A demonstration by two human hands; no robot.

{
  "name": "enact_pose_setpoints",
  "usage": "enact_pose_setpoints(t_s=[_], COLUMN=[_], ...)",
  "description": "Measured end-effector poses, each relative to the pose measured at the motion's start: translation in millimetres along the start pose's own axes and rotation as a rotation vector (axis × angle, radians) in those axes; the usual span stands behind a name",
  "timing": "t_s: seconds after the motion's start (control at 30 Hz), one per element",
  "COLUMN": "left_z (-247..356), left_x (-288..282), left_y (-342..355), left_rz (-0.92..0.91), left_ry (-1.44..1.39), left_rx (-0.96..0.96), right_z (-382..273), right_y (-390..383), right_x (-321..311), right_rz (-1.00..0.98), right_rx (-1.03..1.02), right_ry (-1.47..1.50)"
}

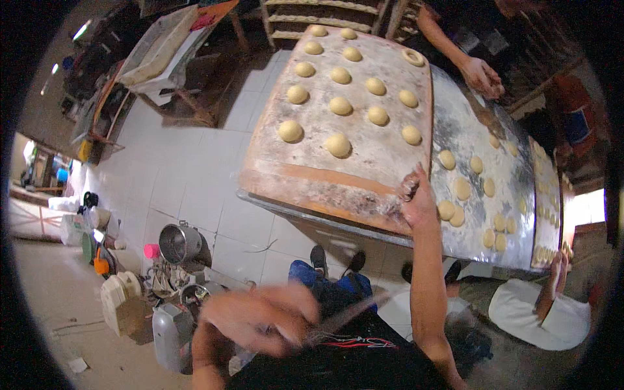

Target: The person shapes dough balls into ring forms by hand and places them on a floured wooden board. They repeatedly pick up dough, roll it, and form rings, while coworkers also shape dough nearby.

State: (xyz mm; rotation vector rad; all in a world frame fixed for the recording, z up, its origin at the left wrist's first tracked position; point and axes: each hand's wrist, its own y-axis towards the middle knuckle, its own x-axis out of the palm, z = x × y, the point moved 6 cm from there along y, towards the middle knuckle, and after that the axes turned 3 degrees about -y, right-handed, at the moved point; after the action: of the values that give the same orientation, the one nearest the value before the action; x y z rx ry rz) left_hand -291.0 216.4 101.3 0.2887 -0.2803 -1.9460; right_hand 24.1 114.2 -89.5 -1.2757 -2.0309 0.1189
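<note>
Round balls of dough [340, 106] stand in loose rows on a floured wooden board [286, 153], with a dough ring [413, 57] at its far right corner. My right hand [416, 200] is at the board's near right corner, its floury fingers curled in; whatever they may hold is hidden. My left hand [260, 315] is raised in front of my body, away from the board. Motion smears its fingers, so its grip does not show. Right of the board, flattened dough pieces [463, 188] lie on a floured metal tabletop [474, 244].
A co-worker's hand [481, 78] hangs over the tabletop's far side. Another person in a white shirt [539, 315] works at the right. A metal pot [180, 243] and plastic jugs [122, 302] stand on the floor at left. Racks [322, 19] hold trays at the back.
</note>
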Motion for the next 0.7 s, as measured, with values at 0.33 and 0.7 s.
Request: enact_pose_setpoints(t_s=[0.33, 0.7], left_z=[-44, -117], left_x=[-178, -151], left_y=[-209, -68], left_rz=[1.187, 0.469], left_ry=[-0.589, 1.238], left_rx=[0.607, -0.844], right_z=[16, 15], right_y=[-11, -13], right_x=[6, 8], right_rz=[0.002, 0.008], right_rx=[0.038, 0.004], right_ry=[0.034, 0.052])
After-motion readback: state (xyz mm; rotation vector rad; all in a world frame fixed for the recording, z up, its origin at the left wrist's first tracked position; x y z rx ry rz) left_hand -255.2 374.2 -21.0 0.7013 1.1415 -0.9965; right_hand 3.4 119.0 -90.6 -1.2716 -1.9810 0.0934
